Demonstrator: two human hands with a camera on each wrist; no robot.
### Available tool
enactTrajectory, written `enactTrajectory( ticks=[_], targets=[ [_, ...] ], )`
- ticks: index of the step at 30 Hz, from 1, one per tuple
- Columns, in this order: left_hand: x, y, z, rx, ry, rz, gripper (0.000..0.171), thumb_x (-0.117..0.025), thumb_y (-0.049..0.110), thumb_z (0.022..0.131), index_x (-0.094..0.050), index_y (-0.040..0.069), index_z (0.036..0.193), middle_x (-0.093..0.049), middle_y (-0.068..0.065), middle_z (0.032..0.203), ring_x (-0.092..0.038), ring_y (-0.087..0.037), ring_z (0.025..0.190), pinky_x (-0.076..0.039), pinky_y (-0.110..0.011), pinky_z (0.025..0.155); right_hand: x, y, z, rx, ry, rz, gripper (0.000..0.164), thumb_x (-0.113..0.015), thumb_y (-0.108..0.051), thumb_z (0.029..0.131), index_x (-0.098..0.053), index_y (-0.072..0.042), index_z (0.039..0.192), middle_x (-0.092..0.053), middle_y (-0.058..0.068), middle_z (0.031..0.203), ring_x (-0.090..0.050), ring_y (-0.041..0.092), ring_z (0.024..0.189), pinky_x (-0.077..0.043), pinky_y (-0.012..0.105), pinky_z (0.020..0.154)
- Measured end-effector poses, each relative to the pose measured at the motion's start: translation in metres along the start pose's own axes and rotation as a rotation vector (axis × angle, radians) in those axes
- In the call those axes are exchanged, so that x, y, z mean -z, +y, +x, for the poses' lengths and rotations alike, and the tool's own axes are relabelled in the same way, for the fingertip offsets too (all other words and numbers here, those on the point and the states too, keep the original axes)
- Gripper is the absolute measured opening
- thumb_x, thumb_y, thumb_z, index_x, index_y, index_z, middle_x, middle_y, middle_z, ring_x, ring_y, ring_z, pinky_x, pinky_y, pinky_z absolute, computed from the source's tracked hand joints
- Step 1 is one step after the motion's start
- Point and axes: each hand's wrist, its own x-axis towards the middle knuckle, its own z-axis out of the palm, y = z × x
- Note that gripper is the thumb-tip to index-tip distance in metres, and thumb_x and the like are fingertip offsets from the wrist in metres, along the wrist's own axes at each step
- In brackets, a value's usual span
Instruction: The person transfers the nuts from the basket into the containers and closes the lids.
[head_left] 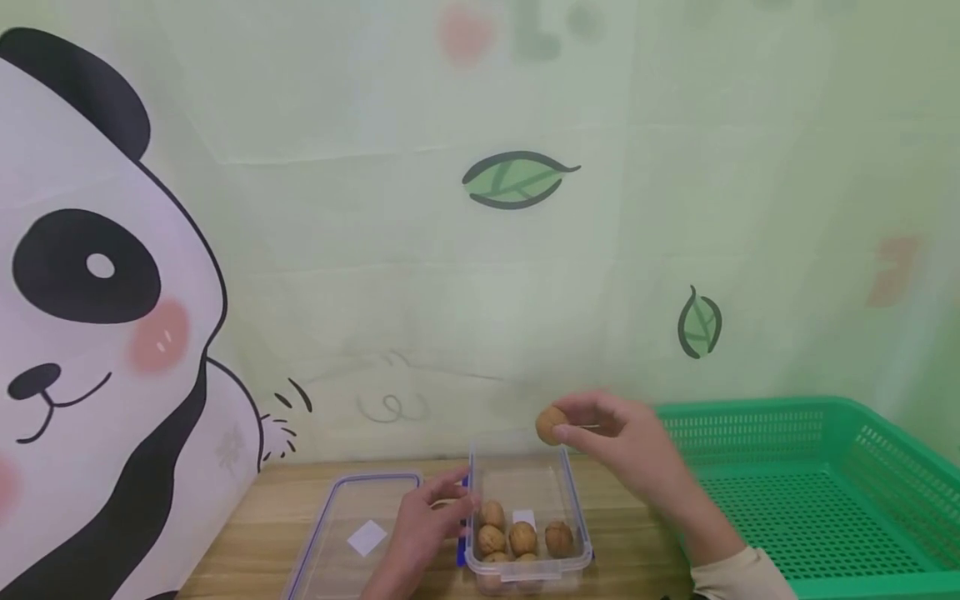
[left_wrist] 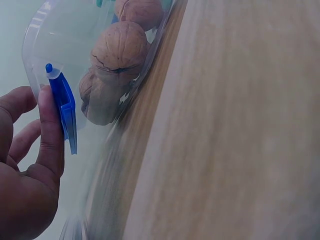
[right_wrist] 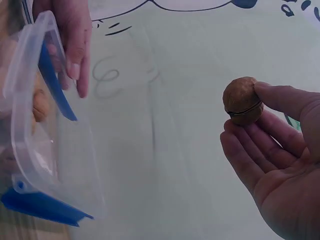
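Between the thumb and fingertips of my right hand (head_left: 633,450) a walnut (head_left: 551,425) is pinched, raised over the far right part of a clear plastic container (head_left: 528,571). The right wrist view shows the seam of this walnut (right_wrist: 243,100) facing the palm side. Several walnuts (head_left: 522,538) lie in the near part of the container. My left hand (head_left: 431,517) is at the container's left side, its fingers loosely extended against the wall. In the left wrist view one finger lies along a blue latch (left_wrist: 64,105) that hangs down from the rim.
A clear lid (head_left: 337,508) with a blue seal and a white label (head_left: 367,538) lies left of the container, partly behind the left forearm. On the right stands a large green plastic basket (head_left: 832,408). The wooden table (head_left: 622,542) meets a panda-printed cloth (head_left: 337,317) at the back.
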Motion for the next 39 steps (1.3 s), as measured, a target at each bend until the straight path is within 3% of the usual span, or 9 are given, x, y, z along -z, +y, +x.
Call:
enactTrajectory(
  ticks=[5, 17, 22, 30, 39],
  targets=[
    [-0.001, 0.0, 0.001, 0.0, 0.001, -0.004, 0.057, -0.078, 0.009, 0.095, -0.058, -0.003, 0.146, -0.066, -0.016, 0.118, -0.073, -0.023, 0.093, -0.066, -0.032, 0.076, -0.015, 0.006, 0.0, -0.011, -0.02, 0.028, 0.035, -0.081, -0.03, 0.097, -0.075, -0.011, 0.126, -0.075, 0.003, 0.12, -0.072, 0.021, 0.107, -0.062, 0.034, 0.091],
    [-0.001, 0.0, 0.002, 0.0, -0.002, 0.006, 0.056, -0.078, 0.011, 0.096, -0.058, -0.003, 0.147, -0.066, -0.016, 0.118, -0.072, -0.023, 0.094, -0.066, -0.034, 0.077, -0.05, 0.034, 0.0, 0.003, -0.018, -0.014, 0.029, -0.08, -0.021, 0.097, -0.074, -0.004, 0.12, -0.077, 0.01, 0.114, -0.074, 0.028, 0.103, -0.065, 0.031, 0.084],
    [0.0, -0.001, 0.003, -0.005, -0.004, 0.019, 0.056, -0.077, 0.011, 0.097, -0.057, -0.004, 0.147, -0.066, -0.016, 0.119, -0.072, -0.025, 0.096, -0.067, -0.036, 0.078, -0.068, 0.048, -0.002, -0.013, -0.028, -0.043, 0.028, -0.082, -0.021, 0.095, -0.075, -0.004, 0.116, -0.077, 0.01, 0.111, -0.074, 0.027, 0.101, -0.065, 0.036, 0.085],
    [0.0, 0.001, 0.001, 0.004, -0.005, 0.016, 0.056, -0.079, 0.013, 0.096, -0.059, -0.002, 0.146, -0.066, -0.016, 0.118, -0.072, -0.024, 0.096, -0.067, -0.036, 0.079, -0.078, 0.07, -0.004, -0.034, -0.052, -0.091, 0.023, -0.082, -0.017, 0.095, -0.075, -0.006, 0.113, -0.077, 0.006, 0.107, -0.073, 0.025, 0.097, -0.065, 0.038, 0.084],
    [0.0, 0.004, -0.001, 0.005, -0.004, 0.031, 0.057, -0.08, 0.017, 0.096, -0.06, -0.001, 0.146, -0.066, -0.017, 0.12, -0.072, -0.024, 0.097, -0.067, -0.035, 0.08, -0.085, 0.085, -0.006, 0.034, -0.075, -0.196, 0.026, -0.083, -0.014, 0.093, -0.075, -0.001, 0.115, -0.076, 0.006, 0.107, -0.073, 0.029, 0.099, -0.065, 0.044, 0.085]
  ],
)
